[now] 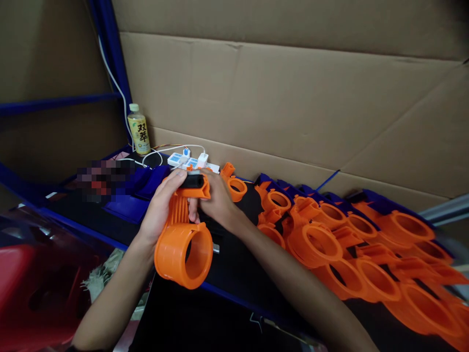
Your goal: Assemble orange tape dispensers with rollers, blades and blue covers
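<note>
An orange plastic tape dispenser with a wide open ring at its near end is held up over the black tabletop. My left hand is closed around its ribbed handle, the thumb lying by the black roller at the top. My right hand grips the dispenser's head from the right side, a fingertip showing below the roller. What its other fingers touch behind the head is hidden. Just past my right hand lies another orange dispenser.
Many orange dispensers, some with blue parts, crowd the right side. A power strip with white cables and a drink bottle stand at the back. Blue plastic pieces lie left. A red stool is below; cardboard walls the back.
</note>
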Available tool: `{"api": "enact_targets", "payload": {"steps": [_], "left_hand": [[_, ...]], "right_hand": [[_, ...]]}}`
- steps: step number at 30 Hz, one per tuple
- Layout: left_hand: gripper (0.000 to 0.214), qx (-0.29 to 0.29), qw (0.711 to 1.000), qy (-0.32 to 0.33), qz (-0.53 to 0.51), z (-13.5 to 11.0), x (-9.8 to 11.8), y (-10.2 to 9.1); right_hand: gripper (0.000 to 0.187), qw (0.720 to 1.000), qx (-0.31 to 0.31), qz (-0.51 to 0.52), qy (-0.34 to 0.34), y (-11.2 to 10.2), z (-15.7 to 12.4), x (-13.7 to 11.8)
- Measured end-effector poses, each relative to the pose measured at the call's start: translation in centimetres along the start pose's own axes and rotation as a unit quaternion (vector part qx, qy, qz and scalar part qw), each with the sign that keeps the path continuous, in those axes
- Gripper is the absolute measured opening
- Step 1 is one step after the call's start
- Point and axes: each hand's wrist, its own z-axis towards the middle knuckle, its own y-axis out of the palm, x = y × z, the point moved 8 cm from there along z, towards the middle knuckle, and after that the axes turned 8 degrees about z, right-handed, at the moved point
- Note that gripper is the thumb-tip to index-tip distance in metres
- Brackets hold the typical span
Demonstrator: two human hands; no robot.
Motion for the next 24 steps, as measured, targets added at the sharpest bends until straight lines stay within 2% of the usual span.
{"api": "enact_targets", "payload": {"steps": [3, 6, 8, 10, 13, 17, 20, 22, 24], "left_hand": [[0.03, 0.026, 0.999, -0.007, -0.034, 0.4, -0.5, -0.7], [0.032, 0.053, 0.998, -0.009, -0.045, 1.0, -1.5, -1.3], [0.029, 0.068, 0.997, -0.001, -0.038, 1.3, -2.2, -1.4], [0.026, 0.085, 0.996, 0.003, -0.036, 1.4, -2.7, -1.3], [0.026, 0.104, 0.994, -0.004, -0.034, 1.4, -3.3, -1.1], [0.029, 0.107, 0.994, -0.007, -0.025, 1.6, -3.4, -1.1], [0.03, 0.117, 0.993, -0.007, -0.033, 1.7, -3.2, -1.6], [0.031, 0.109, 0.992, -0.033, -0.051, 1.7, -3.4, -1.7], [0.033, 0.091, 0.99, -0.08, -0.071, 1.6, -3.9, -1.4]], "right_hand": [[0.007, 0.987, 0.087, 0.1, 0.091, -3.9, -0.8, 1.6], [0.006, 0.959, 0.116, 0.212, 0.15, -6.1, -2.6, 2.0], [0.007, 0.959, 0.119, 0.213, 0.144, -6.9, -3.6, 1.1], [0.008, 0.97, 0.123, 0.169, 0.125, -7.4, -4.3, 0.1], [0.009, 0.978, 0.124, 0.133, 0.103, -7.4, -4.7, -0.8], [0.001, 0.976, 0.099, 0.182, 0.071, -7.0, -4.5, -0.9], [0.034, 0.979, 0.023, 0.203, 0.028, -6.7, -4.4, -1.2], [0.054, 0.984, -0.014, 0.18, -0.001, -6.6, -4.5, -1.2], [0.057, 0.988, -0.008, 0.15, -0.026, -7.0, -4.5, -1.0]]}}
